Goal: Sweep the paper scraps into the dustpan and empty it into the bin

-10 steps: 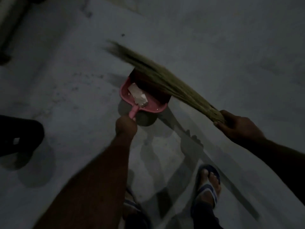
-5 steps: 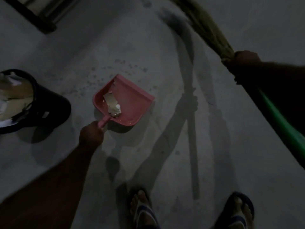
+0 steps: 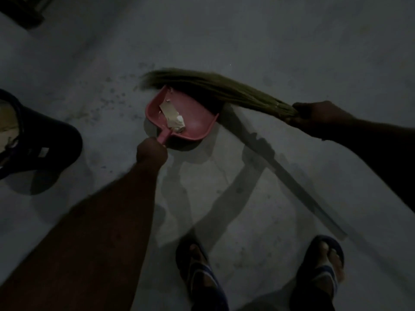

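Head view, dim: the left hand [image 3: 151,151] has its grip closed on the pink dustpan [image 3: 193,117] handle, paper scraps [image 3: 174,116] inside. The right hand [image 3: 318,113] grips the broom [image 3: 213,86] across the pan's mouth. The bin [image 3: 33,140] stands left on the floor [image 3: 280,52].

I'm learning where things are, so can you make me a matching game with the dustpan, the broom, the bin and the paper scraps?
Things:
1. dustpan
2. broom
3. bin
4. paper scraps

Places:
A. lying inside the pink pan
B. gripped by the right hand
C. standing at the left edge of the view
D. held by its handle in the left hand

Pairs: 1-D, 2-B, 3-C, 4-A
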### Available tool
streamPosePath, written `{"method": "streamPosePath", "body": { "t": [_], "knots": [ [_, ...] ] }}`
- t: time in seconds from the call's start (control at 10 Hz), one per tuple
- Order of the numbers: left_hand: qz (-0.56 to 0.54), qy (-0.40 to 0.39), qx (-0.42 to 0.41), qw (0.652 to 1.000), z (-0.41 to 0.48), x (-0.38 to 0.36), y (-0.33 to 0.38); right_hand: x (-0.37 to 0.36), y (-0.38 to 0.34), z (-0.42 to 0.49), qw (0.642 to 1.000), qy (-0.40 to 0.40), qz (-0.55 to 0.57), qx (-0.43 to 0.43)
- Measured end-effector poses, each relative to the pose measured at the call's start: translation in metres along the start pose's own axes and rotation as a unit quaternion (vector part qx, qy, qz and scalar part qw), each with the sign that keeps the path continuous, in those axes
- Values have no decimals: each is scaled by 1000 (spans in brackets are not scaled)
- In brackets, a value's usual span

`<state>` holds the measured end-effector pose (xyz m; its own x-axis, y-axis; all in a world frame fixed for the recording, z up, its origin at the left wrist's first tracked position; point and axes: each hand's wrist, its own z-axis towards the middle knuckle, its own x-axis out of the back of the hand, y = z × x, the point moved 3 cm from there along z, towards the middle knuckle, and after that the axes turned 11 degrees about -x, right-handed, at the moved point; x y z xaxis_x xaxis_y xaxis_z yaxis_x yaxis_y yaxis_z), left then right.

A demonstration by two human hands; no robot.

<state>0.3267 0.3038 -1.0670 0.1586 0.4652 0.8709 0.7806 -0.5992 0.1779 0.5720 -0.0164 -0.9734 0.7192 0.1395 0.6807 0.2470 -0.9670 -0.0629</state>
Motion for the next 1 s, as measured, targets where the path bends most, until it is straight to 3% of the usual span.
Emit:
{"method": "streamPosePath", "body": {
  "t": [0.3, 0.5, 0.6, 0.7, 0.8, 0.9, 1.0],
  "knots": [
    [-5, -12, -20, 1000, -37, -8, -26, 21, 21, 8, 995, 84, 40, -26],
    [-101, 2, -6, 995, -58, -4, -40, -3, -30, 21, 993, -19, 91, -78],
    [-165, -30, -95, 981, -71, -18, -52, -32, -49, 7, 986, -85, 101, -99],
    [-199, -33, -95, 975, -86, -20, -64, -55, -59, -16, 993, -100, 50, -46],
    [-210, 34, -141, 967, -98, -25, -72, -86, -51, -47, 990, -115, -59, 48],
    [-241, 23, 48, 969, -108, -9, -62, -104, -34, -69, 987, -94, -83, 99],
    [-157, -4, 108, 982, -101, -12, -65, -92, -30, -76, 995, -30, -22, 89]
  ]
}}
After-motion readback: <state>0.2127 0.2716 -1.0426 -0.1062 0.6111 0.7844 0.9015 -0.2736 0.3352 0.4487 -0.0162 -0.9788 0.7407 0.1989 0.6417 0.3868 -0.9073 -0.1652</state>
